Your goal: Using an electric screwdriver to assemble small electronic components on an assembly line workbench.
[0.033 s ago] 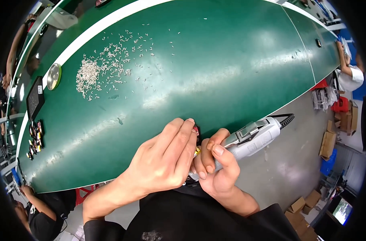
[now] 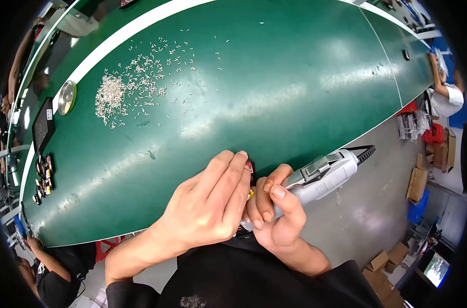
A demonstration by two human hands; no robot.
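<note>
A person in dark clothing is working at the near edge of a long green table [image 2: 295,97], the left hand [image 2: 208,197] bending over a small dark piece with a reddish face [image 2: 251,167]. The piece is showing only as a sliver at the far right side of that hand, just beyond the near middle of the table's edge; the covering fingers are hiding the rest, and how tightly they are gripping it cannot be told. The right hand [image 2: 279,205] is closing its curled fingers around a pale grey handheld tool [image 2: 326,177], thumb lying alongside, while the tool's front end is disappearing among the fingers and its black cord [image 2: 366,154] is trailing right. A yellow bit [image 2: 251,194] is peeking between the hands, too covered to identify. Small pale pins [image 2: 111,93] are lying scattered at far left, near a round dish [image 2: 67,97], a black tray [image 2: 43,126] and a jumble of small dark parts [image 2: 44,177] too small to make out. At far right, another person [image 2: 444,95] is being cut off by the rim.
</note>
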